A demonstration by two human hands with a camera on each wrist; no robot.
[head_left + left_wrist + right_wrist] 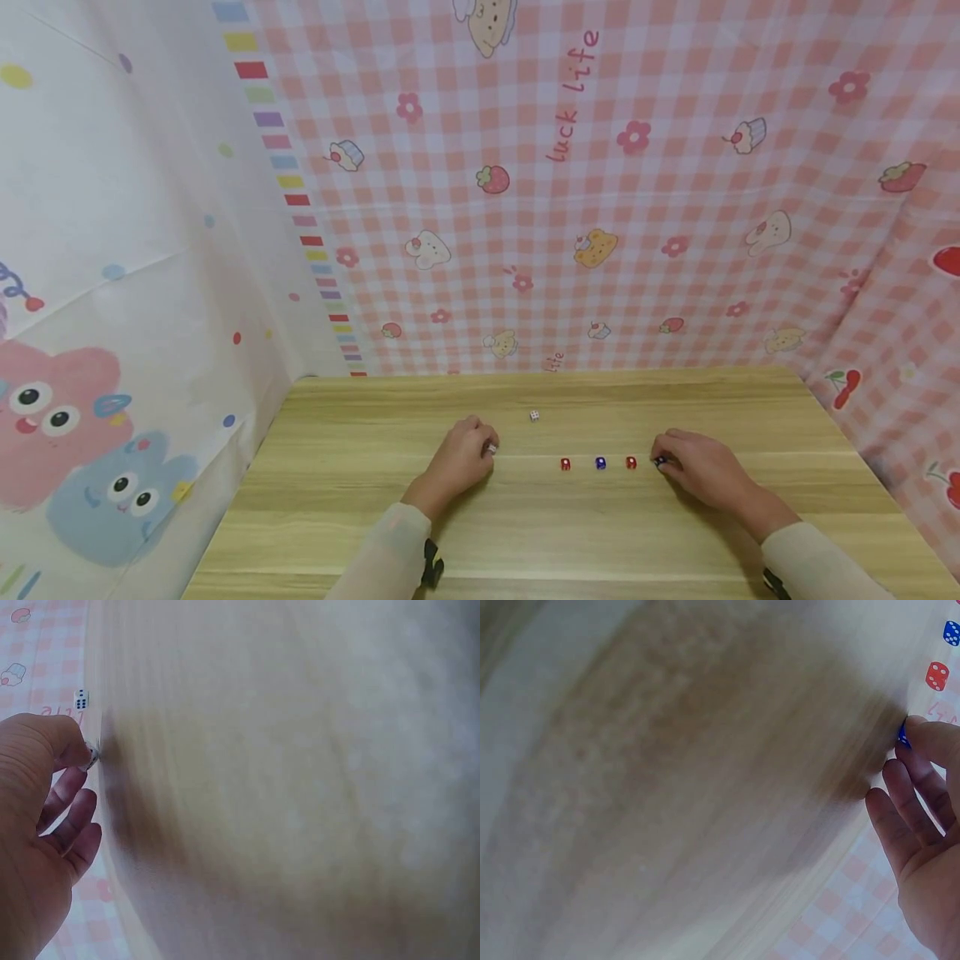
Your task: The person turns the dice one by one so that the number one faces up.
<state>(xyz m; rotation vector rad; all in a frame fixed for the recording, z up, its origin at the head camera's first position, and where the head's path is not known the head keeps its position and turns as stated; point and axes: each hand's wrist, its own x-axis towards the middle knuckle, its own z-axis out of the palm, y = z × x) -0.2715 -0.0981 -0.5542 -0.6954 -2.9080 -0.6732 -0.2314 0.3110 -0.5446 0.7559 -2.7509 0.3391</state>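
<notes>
My left hand (459, 457) pinches a white die (492, 449) between thumb and fingers, low over the table. In the left wrist view that die (92, 756) shows only partly past the thumb. Farther back stands a second white die (534, 415), apart from the hand. My right hand (703, 468) pinches a blue die (660, 461) at the right end of a row; the thumb covers much of this blue die (904, 735) in the right wrist view. Left of it in the row lie a red die (631, 462), another blue die (600, 463) and another red die (566, 464).
The dice are on a light wooden table (525, 542). A pink checked cloth (570, 208) hangs behind its back edge. Patterned cloths also hang on the left (150, 292) and right sides.
</notes>
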